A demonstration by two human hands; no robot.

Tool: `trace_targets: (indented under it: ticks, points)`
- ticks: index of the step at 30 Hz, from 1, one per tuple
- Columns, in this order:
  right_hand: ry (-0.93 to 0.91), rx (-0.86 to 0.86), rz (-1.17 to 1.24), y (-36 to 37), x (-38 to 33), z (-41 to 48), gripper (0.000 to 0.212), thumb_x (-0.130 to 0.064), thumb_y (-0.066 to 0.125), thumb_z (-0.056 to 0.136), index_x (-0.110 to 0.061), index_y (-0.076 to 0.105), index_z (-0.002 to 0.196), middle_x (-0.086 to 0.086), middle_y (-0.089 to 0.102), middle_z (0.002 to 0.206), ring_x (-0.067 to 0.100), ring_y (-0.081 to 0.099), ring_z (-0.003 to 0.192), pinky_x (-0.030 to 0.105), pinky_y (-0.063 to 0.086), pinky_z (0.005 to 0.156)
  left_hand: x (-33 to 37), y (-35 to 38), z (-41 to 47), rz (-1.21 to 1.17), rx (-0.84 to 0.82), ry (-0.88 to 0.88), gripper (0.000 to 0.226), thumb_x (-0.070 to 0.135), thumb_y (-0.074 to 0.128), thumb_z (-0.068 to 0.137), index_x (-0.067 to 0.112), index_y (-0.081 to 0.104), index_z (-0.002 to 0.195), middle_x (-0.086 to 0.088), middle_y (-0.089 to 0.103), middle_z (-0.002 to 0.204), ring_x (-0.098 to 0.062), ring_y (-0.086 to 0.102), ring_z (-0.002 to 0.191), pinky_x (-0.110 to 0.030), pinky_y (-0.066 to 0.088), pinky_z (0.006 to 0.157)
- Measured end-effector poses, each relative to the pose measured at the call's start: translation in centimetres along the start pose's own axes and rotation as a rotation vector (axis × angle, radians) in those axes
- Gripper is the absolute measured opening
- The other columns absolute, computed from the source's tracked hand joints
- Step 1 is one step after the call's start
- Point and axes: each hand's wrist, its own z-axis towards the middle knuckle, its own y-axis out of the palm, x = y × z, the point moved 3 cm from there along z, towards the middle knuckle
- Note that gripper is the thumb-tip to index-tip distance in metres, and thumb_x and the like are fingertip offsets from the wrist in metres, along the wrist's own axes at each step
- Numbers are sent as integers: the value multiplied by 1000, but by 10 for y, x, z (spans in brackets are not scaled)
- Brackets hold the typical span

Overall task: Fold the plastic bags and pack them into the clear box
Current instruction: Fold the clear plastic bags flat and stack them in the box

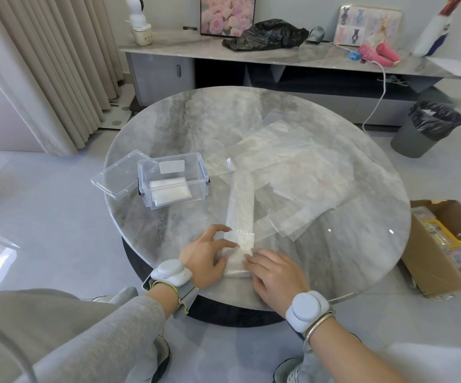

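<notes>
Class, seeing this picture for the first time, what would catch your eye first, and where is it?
The left hand and right hand press flat on a long folded plastic bag at the near edge of the round marble table. Left of it stands the clear box, lid off beside it, one packed bag inside. Flat loose bags spread to the right.

Single head-worn wide-angle view, facing forward and down, close above round table [196, 128]
</notes>
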Motion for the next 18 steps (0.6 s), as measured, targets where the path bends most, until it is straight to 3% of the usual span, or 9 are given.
trace_targets:
  ticks: [4, 7, 12, 15, 18]
  points:
    - [123, 46, 70, -11, -2, 5, 21, -10, 68, 74, -20, 77, 90, -10, 73, 99, 10, 64, 103, 25, 55, 76, 1, -1, -2, 66, -42, 64, 41, 17, 53, 88, 39, 64, 121, 25, 41, 145, -4, 48, 102, -28, 53, 74]
    - [237, 38, 156, -14, -2, 6, 23, -15, 62, 77, -24, 77, 91, -14, 73, 98, 3, 62, 102, 22, 54, 78, 0, -2, -2, 98, -84, 82, 50, 10, 47, 88, 38, 60, 128, 25, 46, 143, -8, 48, 101, -27, 51, 72]
    - [551, -47, 391, -13, 2, 4, 23, -19, 63, 86, -35, 74, 98, -18, 71, 99, -1, 61, 97, 15, 48, 82, 2, -8, -1, 196, -221, 114, 63, 9, 42, 84, 40, 45, 139, 31, 38, 146, -9, 46, 104, -23, 43, 73]
    - [712, -30, 518, -14, 7, 7, 20, -20, 65, 85, -37, 74, 92, -21, 71, 86, 0, 64, 81, 17, 49, 74, 3, -12, -2, 183, -222, 111, 63, 14, 47, 86, 40, 40, 143, 24, 54, 130, -9, 48, 101, -25, 44, 74]
    - [826, 22, 650, -16, 12, 10, 20, -12, 66, 84, -30, 74, 87, -17, 71, 81, -4, 63, 77, 11, 46, 71, 7, -14, -4, 136, -146, 116, 48, 26, 54, 93, 33, 47, 140, 14, 63, 114, -11, 52, 98, -26, 44, 78]
